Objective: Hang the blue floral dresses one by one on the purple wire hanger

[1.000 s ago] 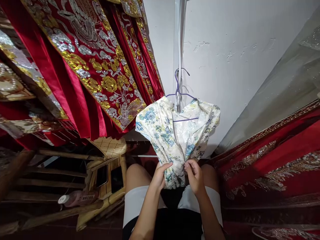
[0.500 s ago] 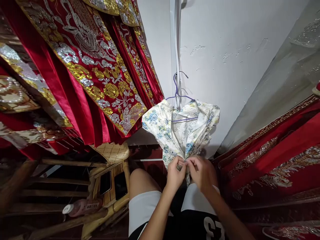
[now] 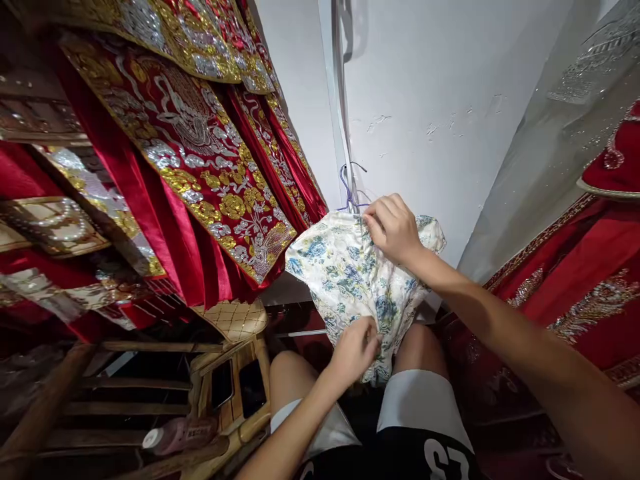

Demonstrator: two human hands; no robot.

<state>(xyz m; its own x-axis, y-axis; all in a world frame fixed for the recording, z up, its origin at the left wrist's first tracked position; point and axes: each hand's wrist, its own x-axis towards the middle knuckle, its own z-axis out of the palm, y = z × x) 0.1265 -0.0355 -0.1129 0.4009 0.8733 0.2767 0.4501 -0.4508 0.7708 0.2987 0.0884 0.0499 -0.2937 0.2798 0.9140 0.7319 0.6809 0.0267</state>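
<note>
A white shirt (image 3: 345, 263) with blue and yellow flowers hangs in front of my knees on a thin purple hanger (image 3: 349, 189). High on it, my right hand (image 3: 395, 230) pinches the fabric near the neckline, just below the hanger's hook. My left hand (image 3: 357, 350) is lower down, its fingers curled closed on the front edge of the shirt near the bottom. The front panels lie together between the two hands. Part of the right shoulder is hidden behind my right hand and forearm.
Red robes with gold and silver sequins (image 3: 235, 193) hang at left, and more red embroidered cloth (image 3: 600, 267) at right. A bamboo chair (image 3: 220, 460) holds two phones, one a dark phone (image 3: 253, 387). Beside them lies a pink bottle (image 3: 183, 435). A white wall (image 3: 425, 80) stands behind.
My right hand has moved up from the lower front edge to the neckline. The open front has come together, covering the hanger's bar. My left hand stays low on the shirt.
</note>
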